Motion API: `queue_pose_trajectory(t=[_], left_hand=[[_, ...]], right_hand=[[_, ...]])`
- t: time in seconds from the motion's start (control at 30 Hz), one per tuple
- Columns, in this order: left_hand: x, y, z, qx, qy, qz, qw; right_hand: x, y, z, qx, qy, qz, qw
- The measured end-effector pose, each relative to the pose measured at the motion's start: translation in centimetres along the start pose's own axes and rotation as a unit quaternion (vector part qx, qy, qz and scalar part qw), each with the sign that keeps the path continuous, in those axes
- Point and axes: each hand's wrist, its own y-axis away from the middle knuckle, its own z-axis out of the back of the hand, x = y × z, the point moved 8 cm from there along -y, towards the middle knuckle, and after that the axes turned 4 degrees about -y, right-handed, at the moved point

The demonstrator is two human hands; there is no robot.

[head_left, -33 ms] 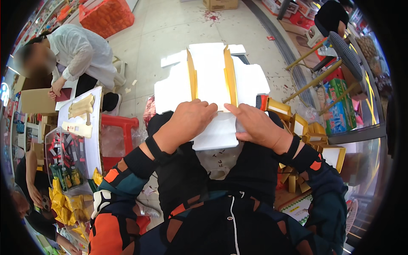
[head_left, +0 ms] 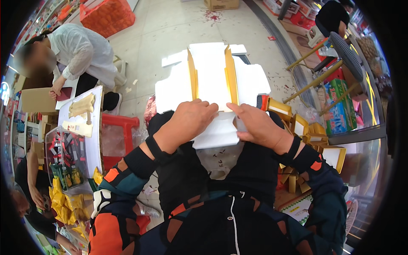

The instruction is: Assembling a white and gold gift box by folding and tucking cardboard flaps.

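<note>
While an unfolded white cardboard box blank lies across the black trousers, two gold-faced flaps stand along its middle panel. The left hand bends its fingers over the near fold; how firmly it grips, I cannot tell. The right hand is half open, one fingertip at that fold. Glare bleaches the panels' creases, and the hands hide part of the near edge.

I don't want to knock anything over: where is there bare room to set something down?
Tiled floor between the orange-red bag and the partly folded white box; also a strip of white table right of the clear bin. Crowded: the right side, piled with gold boxes.
</note>
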Motion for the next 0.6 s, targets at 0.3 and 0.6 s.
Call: queue_pose_trajectory(t=[0.3, 0.6], left_hand=[[0.0, -0.3, -0.1, 0.017, 0.006, 0.010, 1.000], [0.2, -0.7, -0.4, 0.041, 0.016, 0.014, 0.999]], right_hand=[[0.9, -0.7, 1.7, -0.107, 0.056, 0.060, 0.991], [0.5, -0.5, 1.3, -0.114, 0.044, 0.092, 0.988]])
